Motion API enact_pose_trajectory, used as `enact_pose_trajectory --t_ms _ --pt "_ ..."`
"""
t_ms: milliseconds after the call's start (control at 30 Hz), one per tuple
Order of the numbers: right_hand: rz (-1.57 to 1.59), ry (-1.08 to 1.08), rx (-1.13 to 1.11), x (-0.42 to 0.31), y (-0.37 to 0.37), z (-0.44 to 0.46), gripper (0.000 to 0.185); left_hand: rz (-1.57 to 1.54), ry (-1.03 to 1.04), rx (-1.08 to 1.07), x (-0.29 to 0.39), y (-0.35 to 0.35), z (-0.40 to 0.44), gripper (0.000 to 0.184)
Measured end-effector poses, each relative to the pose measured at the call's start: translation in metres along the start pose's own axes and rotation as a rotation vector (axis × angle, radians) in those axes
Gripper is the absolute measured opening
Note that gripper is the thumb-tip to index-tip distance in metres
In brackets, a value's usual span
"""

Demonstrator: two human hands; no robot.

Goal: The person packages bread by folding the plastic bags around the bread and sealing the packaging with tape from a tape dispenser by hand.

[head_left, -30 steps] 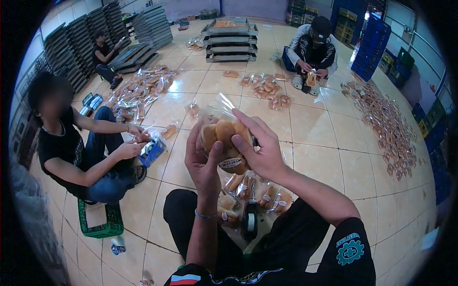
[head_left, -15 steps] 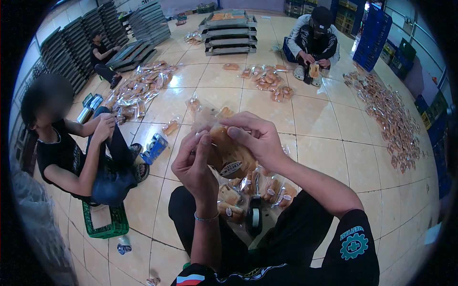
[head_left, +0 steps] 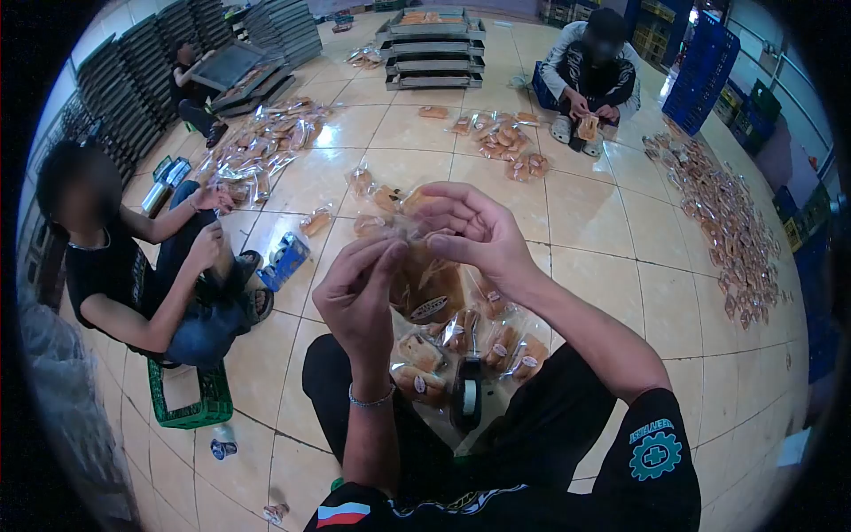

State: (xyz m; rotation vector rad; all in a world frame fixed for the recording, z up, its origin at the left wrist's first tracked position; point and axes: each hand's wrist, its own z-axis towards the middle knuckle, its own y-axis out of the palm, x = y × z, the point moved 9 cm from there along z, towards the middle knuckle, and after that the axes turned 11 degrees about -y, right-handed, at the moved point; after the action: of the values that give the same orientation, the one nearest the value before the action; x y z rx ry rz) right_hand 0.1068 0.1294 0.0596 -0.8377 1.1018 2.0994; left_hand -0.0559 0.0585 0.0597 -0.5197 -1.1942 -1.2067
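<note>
A clear bag of bread rolls (head_left: 430,288) with an oval label hangs upright between my hands, its upper end gathered near my fingertips. My left hand (head_left: 359,288) pinches that end between thumb and fingers. On the other side my right hand (head_left: 474,232) has thumb and curled fingers at the bag's top. Below, a black tape dispenser (head_left: 466,395) stands on the floor between my legs. Several wrapped rolls (head_left: 418,352) lie around it, some with oval labels.
A person (head_left: 133,266) sits at the left by a green crate (head_left: 191,410) and a blue box (head_left: 285,262). Another person (head_left: 594,80) holds bread at the upper right. Bagged bread piles (head_left: 266,146) lie beyond; trays (head_left: 434,66) stand stacked at the back.
The bag hangs lower beneath my fingers, its top now gathered, where earlier both hands cupped the rolls. The left person put down the blue box; the far-left person has lifted a tray.
</note>
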Motion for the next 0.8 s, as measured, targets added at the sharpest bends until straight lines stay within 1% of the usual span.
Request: enact_pose_trajectory --t_ms 67,100,167,200,267,300,367,400,467,500,567,600,667,700,767,800 --pt "-0.343 0.062 -0.173 0.001 -0.002 -0.001 0.018 0.197 0.154 -0.108 0.016 0.015 -0.004 0.012" --pt "-0.345 0.064 -0.172 -0.002 -0.003 -0.001 0.018 0.195 0.151 -0.109 0.014 0.017 -0.006 0.012" --pt "-0.548 -0.018 -0.185 -0.014 -0.003 0.001 0.018 0.104 0.031 -0.038 0.001 0.011 -0.006 0.01" --pt "-0.543 -0.015 -0.181 -0.011 -0.005 -0.001 0.018 0.108 0.027 -0.04 -0.002 0.012 -0.008 0.01" --pt "-0.489 -0.086 -0.118 -0.01 -0.008 -0.001 0.011 0.122 0.11 -0.001 0.002 0.011 -0.012 0.012" --pt "-0.487 -0.083 -0.114 -0.008 -0.007 -0.001 0.011 0.125 0.107 -0.003 0.001 0.012 -0.012 0.012" --pt "-0.539 -0.247 -0.1 -0.024 -0.004 0.0 0.005 0.108 0.231 -0.08 0.009 0.024 -0.013 0.01" --pt "-0.541 -0.247 -0.096 -0.029 -0.003 0.001 0.005 0.106 0.229 -0.084 0.013 0.026 -0.013 0.01" --pt "-0.557 -0.146 -0.181 -0.031 0.006 0.004 0.002 0.346 0.164 -0.043 0.019 0.03 -0.011 0.007" --pt "-0.554 -0.147 -0.178 -0.031 0.003 0.004 0.002 0.35 0.164 -0.046 0.018 0.031 -0.013 0.007" --pt "-0.751 -0.206 -0.263 -0.032 0.003 0.004 0.006 0.318 0.035 0.085 0.006 0.02 -0.015 0.005" --pt "-0.75 -0.204 -0.263 -0.031 0.003 0.006 0.006 0.319 0.033 0.086 0.003 0.02 -0.015 0.005" --pt "-0.923 -0.283 -0.302 -0.037 0.007 0.007 0.006 0.452 0.107 0.07 0.005 0.028 -0.017 0.006" --pt "-0.922 -0.277 -0.298 -0.039 0.006 0.006 0.006 0.454 0.101 0.066 0.006 0.029 -0.017 0.006" --pt "-1.066 -0.16 -0.339 -0.034 0.004 0.006 0.012 0.422 0.039 0.027 0.005 0.03 -0.012 0.007" --pt "-1.063 -0.16 -0.337 -0.035 0.006 0.005 0.012 0.426 0.039 0.025 0.004 0.029 -0.011 0.007"
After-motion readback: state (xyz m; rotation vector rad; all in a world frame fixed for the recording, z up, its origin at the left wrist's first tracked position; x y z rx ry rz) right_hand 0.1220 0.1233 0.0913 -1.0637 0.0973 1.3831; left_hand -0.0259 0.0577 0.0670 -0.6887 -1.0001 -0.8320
